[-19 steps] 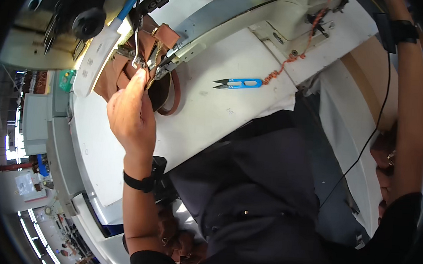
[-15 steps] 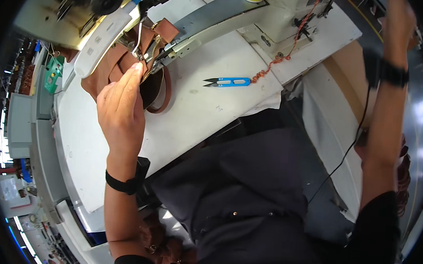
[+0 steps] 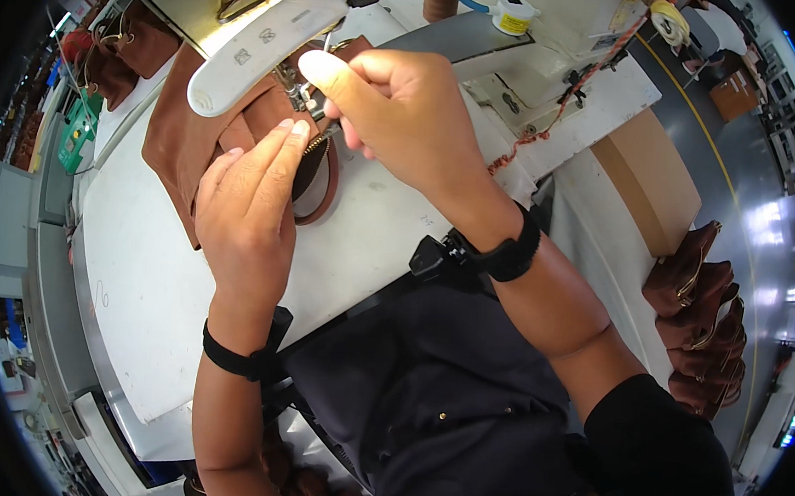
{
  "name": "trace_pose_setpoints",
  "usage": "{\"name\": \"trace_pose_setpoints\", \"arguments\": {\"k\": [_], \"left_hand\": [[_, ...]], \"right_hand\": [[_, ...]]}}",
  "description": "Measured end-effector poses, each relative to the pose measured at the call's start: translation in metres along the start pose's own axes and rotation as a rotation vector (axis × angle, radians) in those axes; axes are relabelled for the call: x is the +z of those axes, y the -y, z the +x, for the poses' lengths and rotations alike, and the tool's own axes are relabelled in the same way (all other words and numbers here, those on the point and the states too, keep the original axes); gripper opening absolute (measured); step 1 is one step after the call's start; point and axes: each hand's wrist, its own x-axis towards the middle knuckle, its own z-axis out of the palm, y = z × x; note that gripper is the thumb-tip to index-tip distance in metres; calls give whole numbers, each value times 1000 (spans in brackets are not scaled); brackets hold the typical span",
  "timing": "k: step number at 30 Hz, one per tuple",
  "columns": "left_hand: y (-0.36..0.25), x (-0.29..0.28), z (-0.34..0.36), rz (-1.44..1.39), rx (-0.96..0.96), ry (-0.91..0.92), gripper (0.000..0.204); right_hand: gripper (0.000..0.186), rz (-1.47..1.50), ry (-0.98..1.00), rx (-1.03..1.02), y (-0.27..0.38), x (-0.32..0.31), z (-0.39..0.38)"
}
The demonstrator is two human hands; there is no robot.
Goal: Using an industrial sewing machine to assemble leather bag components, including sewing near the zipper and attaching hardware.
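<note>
A brown leather bag piece (image 3: 184, 136) with a zipper (image 3: 315, 143) and a thin strap loop (image 3: 329, 188) lies under the sewing machine's presser foot (image 3: 308, 102). My left hand (image 3: 249, 196) rests flat on the leather, fingers stretched out, their tips close to the foot. Beside the needle area my right hand (image 3: 407, 110) is closed, thumb against curled fingers. Whatever it pinches there, if anything, is hidden by the thumb. An orange coiled cord (image 3: 515, 155) runs down from the machine and disappears behind my right wrist.
The machine's white head cover (image 3: 254, 52) hangs just above my hands. A grey machine arm (image 3: 458, 36) crosses behind them. Brown bags (image 3: 701, 325) hang in a stack at right, near a cardboard sheet (image 3: 646, 182). Other brown bags (image 3: 140, 41) lie at far left.
My right hand has come from the far upper right to the needle area. It now covers the spot where the blue thread snips lay. My left hand stays on the leather.
</note>
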Motion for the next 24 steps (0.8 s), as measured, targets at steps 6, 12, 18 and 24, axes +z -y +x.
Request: {"name": "trace_pose_setpoints", "arguments": {"k": [6, 12, 18, 24], "left_hand": [[5, 2, -2, -3, -11, 4, 36], [3, 3, -4, -29, -11, -9, 32], [-2, 2, -1, -69, -43, 30, 32], [-1, 3, -3, -96, -65, 60, 38]], "right_hand": [[48, -114, -46, 67, -8, 7, -19], [32, 277, 48, 287, -19, 11, -44], [26, 716, 47, 446, -16, 13, -42], [19, 773, -53, 351, -17, 29, -44]]}}
